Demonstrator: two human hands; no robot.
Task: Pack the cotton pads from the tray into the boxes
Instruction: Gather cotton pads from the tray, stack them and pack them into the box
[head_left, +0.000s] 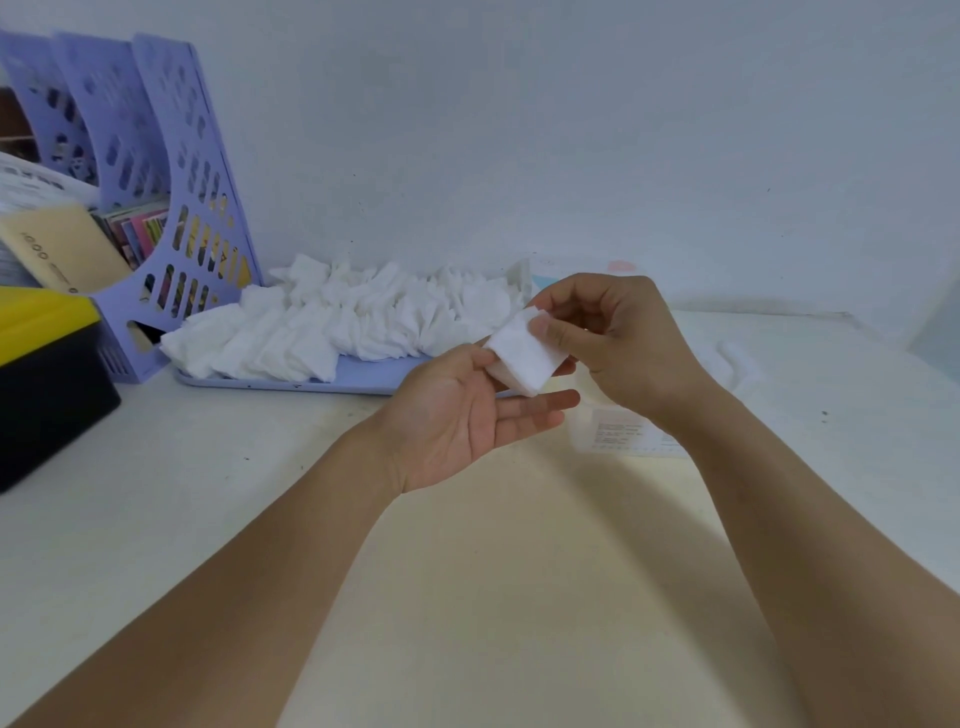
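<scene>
Above the middle of the surface (208, 467), both hands meet on a small stack of cotton pads (524, 358). Right hand (618, 338) pinches the stack's upper edge, thumb on top; left hand (467, 415) lies palm up, thumb and fingers steadying the lower end. Loose pads (332, 322) are heaped on the lilac tray (363, 376) toward the far edge. A translucent box (623, 431) sits just under the right wrist. Best play here, I'd say: square the edges while both hands have it, keep the pinch firm so nothing fans out, then lower it flat into the box. Small print shows on the box label, too blurred to read.
</scene>
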